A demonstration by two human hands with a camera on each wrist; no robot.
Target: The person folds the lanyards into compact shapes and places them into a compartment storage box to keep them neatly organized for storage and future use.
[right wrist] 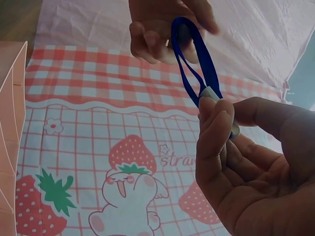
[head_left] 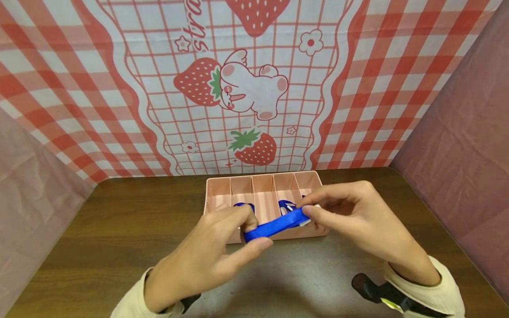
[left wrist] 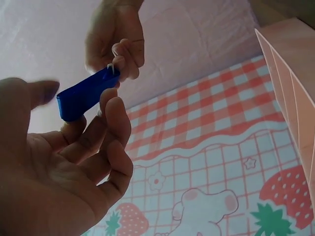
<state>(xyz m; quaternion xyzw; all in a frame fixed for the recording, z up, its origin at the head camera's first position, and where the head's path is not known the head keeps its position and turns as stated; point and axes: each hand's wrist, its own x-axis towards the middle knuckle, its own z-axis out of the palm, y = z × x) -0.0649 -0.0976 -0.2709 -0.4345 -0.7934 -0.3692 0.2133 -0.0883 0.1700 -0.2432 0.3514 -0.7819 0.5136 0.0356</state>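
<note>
A looped blue ribbon strap [head_left: 276,225] is stretched between the two hands, just above the near side of a pink divided tray [head_left: 264,194]. My left hand [head_left: 212,245] has a bent finger hooked inside the loop's left end; its thumb stands apart from the strap in the left wrist view. At the other end, my right hand [head_left: 366,223] pinches the strap between thumb and fingers, beside a small white end piece [right wrist: 210,93]. More blue strap [head_left: 283,205] lies in a compartment right of the tray's middle, and another blue piece [head_left: 245,205] shows left of it.
Dark wooden tabletop [head_left: 71,247] surrounds the tray. Behind it hangs a strawberry-print checked cloth [head_left: 246,145], with plain pink cloth [head_left: 449,145] at the sides. A black band [head_left: 409,304] is around the right sleeve.
</note>
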